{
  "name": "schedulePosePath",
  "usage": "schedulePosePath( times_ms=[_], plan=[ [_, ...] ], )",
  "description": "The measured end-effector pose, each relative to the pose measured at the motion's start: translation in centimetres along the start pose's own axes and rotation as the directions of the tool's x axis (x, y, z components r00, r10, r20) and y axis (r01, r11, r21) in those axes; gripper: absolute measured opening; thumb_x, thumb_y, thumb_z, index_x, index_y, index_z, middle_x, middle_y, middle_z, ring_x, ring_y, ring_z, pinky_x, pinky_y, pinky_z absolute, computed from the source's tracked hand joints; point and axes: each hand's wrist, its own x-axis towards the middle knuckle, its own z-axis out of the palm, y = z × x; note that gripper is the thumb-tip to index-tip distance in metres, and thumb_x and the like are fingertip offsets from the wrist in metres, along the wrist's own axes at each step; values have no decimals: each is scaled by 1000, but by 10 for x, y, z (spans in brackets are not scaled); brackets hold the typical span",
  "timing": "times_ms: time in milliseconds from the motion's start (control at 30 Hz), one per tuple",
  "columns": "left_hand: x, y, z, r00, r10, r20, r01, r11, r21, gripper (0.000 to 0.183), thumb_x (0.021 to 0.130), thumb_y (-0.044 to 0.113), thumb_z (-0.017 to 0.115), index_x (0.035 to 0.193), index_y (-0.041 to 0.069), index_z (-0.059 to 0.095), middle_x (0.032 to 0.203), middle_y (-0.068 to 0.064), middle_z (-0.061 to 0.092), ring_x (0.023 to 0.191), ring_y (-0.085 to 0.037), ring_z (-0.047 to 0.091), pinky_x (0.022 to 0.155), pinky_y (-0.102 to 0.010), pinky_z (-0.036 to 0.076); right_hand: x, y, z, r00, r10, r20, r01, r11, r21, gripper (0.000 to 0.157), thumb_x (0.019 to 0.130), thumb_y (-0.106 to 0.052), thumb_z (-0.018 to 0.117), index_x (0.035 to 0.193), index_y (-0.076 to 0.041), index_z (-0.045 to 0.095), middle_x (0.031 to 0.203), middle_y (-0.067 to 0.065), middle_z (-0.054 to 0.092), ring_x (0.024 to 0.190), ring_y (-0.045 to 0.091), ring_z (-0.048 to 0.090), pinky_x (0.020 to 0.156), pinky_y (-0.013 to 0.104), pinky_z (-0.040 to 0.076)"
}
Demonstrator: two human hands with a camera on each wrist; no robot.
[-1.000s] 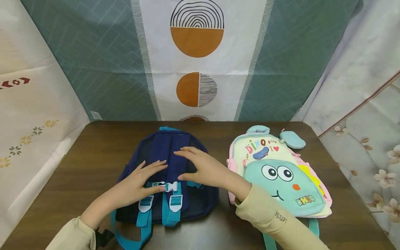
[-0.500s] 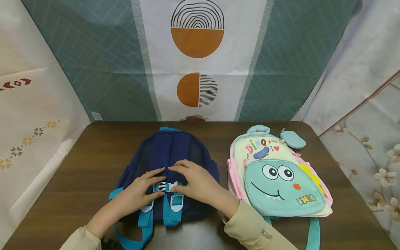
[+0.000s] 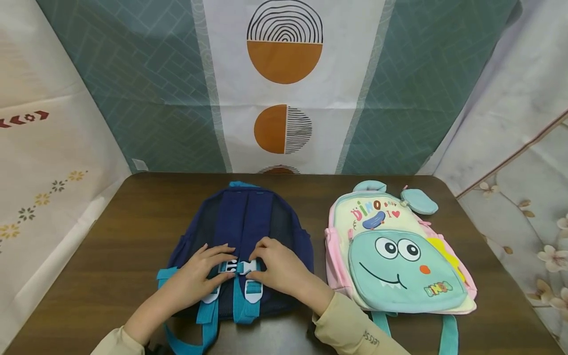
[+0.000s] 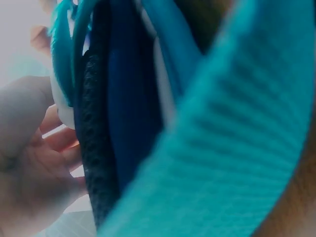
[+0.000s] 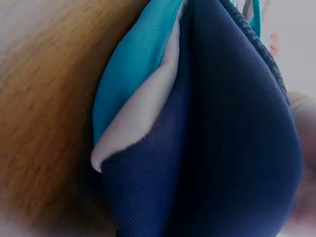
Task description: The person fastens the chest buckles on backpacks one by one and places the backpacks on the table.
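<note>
A navy backpack [image 3: 199,217] lies on the table, its shoulder straps facing up. Across those straps, the two halves of a white side-release buckle sit end to end: the pronged half [image 3: 229,266] on the left, the socket half [image 3: 248,267] on the right. My left hand [image 3: 195,272] pinches around the pronged half, thumb below and fingers above. Gripping the socket half the same way is my right hand [image 3: 281,268]. The left wrist view shows the left hand [image 4: 29,148] beside the bag's mesh edge. Navy fabric hides most of the right hand [image 5: 305,143] in the right wrist view.
To the right lies a cream, pink and mint dinosaur backpack [image 3: 406,271] with a small mint pouch [image 3: 419,201]. A loose teal strap [image 3: 188,345] trails toward the front of the brown table [image 3: 120,256]. Patterned cloths hang behind and at the sides.
Both hands have come down onto the buckle from above and beside it. The right hand has moved left and lower, then taken hold of the socket half. The dinosaur backpack stays put.
</note>
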Motion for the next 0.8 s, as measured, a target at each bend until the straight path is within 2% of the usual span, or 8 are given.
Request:
schedulePosePath(
  times_ms=[100,233,300,433,500,633,800],
  plan=[
    [0,-1,2,999,21,-25,-21,1000,1,36,85,21,68,117,6,63,127,-10,56,125,-32,45,104,-62,23,0,0,1,998,5,-57,-3,1000,31,27,79,-35,74,98,-16,71,92,-4,61,83,9,58,75,22,49],
    [1,-2,4,996,66,-61,-65,998,6,35,84,20,69,117,9,64,124,-7,59,123,-30,48,104,-63,19,0,-3,3,992,-9,-122,33,980,198,24,80,-28,74,97,-12,69,78,-6,59,67,4,54,59,13,44],
    [0,-2,5,994,88,-71,-87,996,11,34,84,18,69,117,10,64,122,-6,60,121,-29,50,104,-64,18,1,-5,6,989,-17,-145,59,956,288,24,81,-25,74,99,-10,69,77,-5,59,66,3,53,57,11,43],
    [-1,-2,6,993,101,-66,-101,995,10,34,83,13,69,117,9,64,122,-9,62,116,-28,55,104,-64,19,1,-7,12,985,-32,-169,95,920,381,30,79,-24,76,104,-8,69,84,-3,61,71,5,57,63,11,46],
    [-1,-2,6,995,88,-51,-89,996,-9,35,84,13,69,118,8,64,123,-12,61,115,-29,56,104,-63,20,1,-7,14,987,-28,-160,88,919,384,34,77,-24,77,106,-9,69,87,-3,62,74,5,58,66,12,47],
    [-1,-3,6,996,86,-32,-87,995,-41,35,86,14,66,120,5,62,125,-14,59,116,-30,55,105,-59,25,0,-8,19,991,-11,-134,56,939,340,37,78,-22,76,111,-7,68,91,-1,64,78,4,59,69,12,47],
    [-4,-3,5,995,100,-17,-100,994,-34,36,88,10,64,123,3,61,125,-14,59,116,-34,54,98,-51,38,0,-8,22,996,-17,-85,37,969,246,45,86,-36,66,121,-8,63,104,-1,64,90,6,61,75,14,48]
  ],
)
